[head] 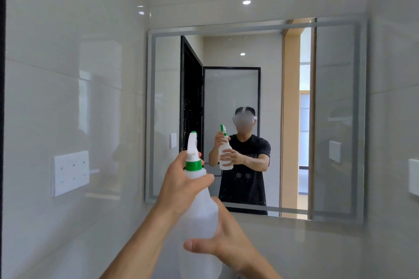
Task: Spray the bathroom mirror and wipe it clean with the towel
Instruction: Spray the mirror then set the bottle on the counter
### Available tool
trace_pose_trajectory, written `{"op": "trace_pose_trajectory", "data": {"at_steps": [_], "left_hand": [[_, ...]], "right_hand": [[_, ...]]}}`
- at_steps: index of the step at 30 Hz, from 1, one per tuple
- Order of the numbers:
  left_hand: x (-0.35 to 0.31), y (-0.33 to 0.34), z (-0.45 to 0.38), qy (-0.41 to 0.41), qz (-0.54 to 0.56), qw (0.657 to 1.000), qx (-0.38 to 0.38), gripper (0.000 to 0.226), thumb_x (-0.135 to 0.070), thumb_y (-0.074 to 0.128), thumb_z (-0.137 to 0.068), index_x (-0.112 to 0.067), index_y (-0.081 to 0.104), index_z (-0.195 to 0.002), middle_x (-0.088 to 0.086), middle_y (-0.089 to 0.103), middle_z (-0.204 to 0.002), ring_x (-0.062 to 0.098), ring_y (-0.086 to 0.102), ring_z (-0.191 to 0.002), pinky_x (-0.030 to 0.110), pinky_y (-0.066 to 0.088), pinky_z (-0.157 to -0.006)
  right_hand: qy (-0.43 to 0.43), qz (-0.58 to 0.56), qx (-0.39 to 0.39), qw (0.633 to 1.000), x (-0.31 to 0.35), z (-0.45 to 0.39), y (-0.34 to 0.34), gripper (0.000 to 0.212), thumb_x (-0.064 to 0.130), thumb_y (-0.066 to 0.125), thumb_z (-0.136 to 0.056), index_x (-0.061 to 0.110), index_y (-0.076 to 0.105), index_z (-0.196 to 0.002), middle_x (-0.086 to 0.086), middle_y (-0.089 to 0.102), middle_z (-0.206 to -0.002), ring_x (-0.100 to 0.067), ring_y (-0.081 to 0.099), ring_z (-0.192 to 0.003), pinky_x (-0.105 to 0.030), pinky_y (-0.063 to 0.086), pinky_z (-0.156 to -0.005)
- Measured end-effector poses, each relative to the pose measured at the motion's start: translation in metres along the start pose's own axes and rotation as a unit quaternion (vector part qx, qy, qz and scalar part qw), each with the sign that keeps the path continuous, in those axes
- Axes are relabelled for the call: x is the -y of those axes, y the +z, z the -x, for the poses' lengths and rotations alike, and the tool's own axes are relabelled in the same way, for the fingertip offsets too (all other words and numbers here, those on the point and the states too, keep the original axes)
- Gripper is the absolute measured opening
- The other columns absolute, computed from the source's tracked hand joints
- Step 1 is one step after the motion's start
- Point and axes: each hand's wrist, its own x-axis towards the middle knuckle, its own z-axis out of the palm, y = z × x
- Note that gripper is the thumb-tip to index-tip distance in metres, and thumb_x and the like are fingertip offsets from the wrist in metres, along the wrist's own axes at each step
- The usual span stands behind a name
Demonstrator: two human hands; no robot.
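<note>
A translucent white spray bottle (pixel 200 213) with a green collar and white trigger head is held upright in front of me, its nozzle facing the wall mirror (pixel 335 120). My left hand (pixel 181 183) wraps the bottle's neck just under the trigger. My right hand (pixel 226 235) cups the lower body from the right, thumb across the front. The rectangular mirror has a frosted border and reflects a person holding the same bottle. Fine droplets speckle its left side. No towel is in view.
Glossy grey tiled walls surround the mirror. A white socket panel (pixel 70 173) sits on the left wall, and white switch plates (pixel 413 176) on the right wall. The mirror reflects a black-framed door and a wooden doorway behind me.
</note>
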Motion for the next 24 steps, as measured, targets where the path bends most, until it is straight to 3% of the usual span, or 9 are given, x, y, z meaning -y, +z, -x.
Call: {"op": "trace_pose_trajectory", "data": {"at_steps": [5,7,9,12,14,16,20,24], "left_hand": [[0.000,-0.002,0.003,-0.006,0.002,1.000,0.013,0.042,-0.026,0.076,-0.061,-0.023,0.061,-0.100,-0.002,0.068,-0.095,0.017,0.066,-0.085,0.037,0.051,-0.079],[0.000,-0.007,0.003,-0.023,0.005,0.998,0.063,0.049,-0.031,0.078,-0.062,-0.031,0.061,-0.107,-0.006,0.070,-0.105,0.020,0.069,-0.099,0.040,0.053,-0.092],[-0.002,-0.017,-0.001,-0.067,0.074,0.984,0.146,0.051,-0.033,0.076,-0.065,-0.038,0.062,-0.114,-0.012,0.069,-0.116,0.018,0.067,-0.111,0.042,0.050,-0.101],[-0.008,-0.035,-0.014,-0.160,0.289,0.929,0.168,0.049,-0.032,0.057,-0.082,-0.009,0.064,-0.124,0.010,0.064,-0.133,0.021,0.066,-0.105,0.042,0.046,-0.093],[-0.012,-0.036,-0.026,-0.218,0.338,0.908,0.119,0.054,-0.043,0.047,-0.092,0.001,0.068,-0.115,0.020,0.067,-0.125,0.025,0.063,-0.108,0.043,0.042,-0.095],[-0.016,-0.032,-0.034,-0.262,0.342,0.899,0.085,0.053,-0.047,0.045,-0.097,-0.002,0.074,-0.101,0.017,0.073,-0.112,0.024,0.066,-0.110,0.046,0.041,-0.101],[-0.027,-0.024,-0.040,-0.314,0.350,0.879,0.082,0.031,-0.036,0.055,-0.096,-0.011,0.072,-0.091,0.007,0.077,-0.094,0.023,0.069,-0.106,0.055,0.045,-0.100],[-0.028,-0.027,-0.040,-0.340,0.341,0.872,0.089,0.021,-0.033,0.067,-0.089,-0.013,0.070,-0.083,0.005,0.077,-0.092,0.025,0.069,-0.107,0.058,0.043,-0.101]], "right_hand": [[0.007,0.013,0.008,1.000,0.000,0.003,-0.001,0.070,0.025,0.087,-0.059,0.023,0.053,-0.120,-0.003,0.061,-0.123,-0.012,0.064,-0.111,-0.028,0.054,-0.088],[0.010,0.011,0.007,1.000,0.000,0.005,-0.001,0.070,0.026,0.088,-0.059,0.025,0.054,-0.121,-0.002,0.061,-0.124,-0.012,0.064,-0.113,-0.034,0.055,-0.094],[0.010,0.004,0.009,1.000,0.000,0.008,-0.001,0.072,0.025,0.088,-0.059,0.025,0.053,-0.122,-0.002,0.061,-0.125,-0.013,0.064,-0.114,-0.039,0.055,-0.097],[0.020,-0.002,0.022,1.000,-0.001,0.012,-0.002,0.072,0.020,0.087,-0.061,0.026,0.052,-0.124,0.002,0.060,-0.121,-0.003,0.064,-0.105,-0.026,0.055,-0.085],[0.024,-0.002,0.033,0.999,-0.001,0.014,0.000,0.073,0.018,0.086,-0.062,0.026,0.050,-0.125,0.003,0.060,-0.121,0.002,0.064,-0.101,-0.021,0.053,-0.082],[0.028,-0.001,0.040,0.999,-0.001,0.016,0.005,0.075,0.020,0.086,-0.061,0.027,0.050,-0.126,0.004,0.059,-0.122,0.003,0.063,-0.102,-0.021,0.053,-0.082],[0.032,-0.015,0.043,0.998,-0.004,0.018,0.010,0.078,0.020,0.086,-0.059,0.027,0.051,-0.128,0.008,0.061,-0.121,0.002,0.064,-0.106,-0.021,0.053,-0.083],[0.037,-0.019,0.047,0.998,-0.006,0.020,0.008,0.075,0.014,0.087,-0.062,0.027,0.053,-0.127,0.008,0.066,-0.117,-0.004,0.066,-0.106,-0.023,0.053,-0.084]]}}
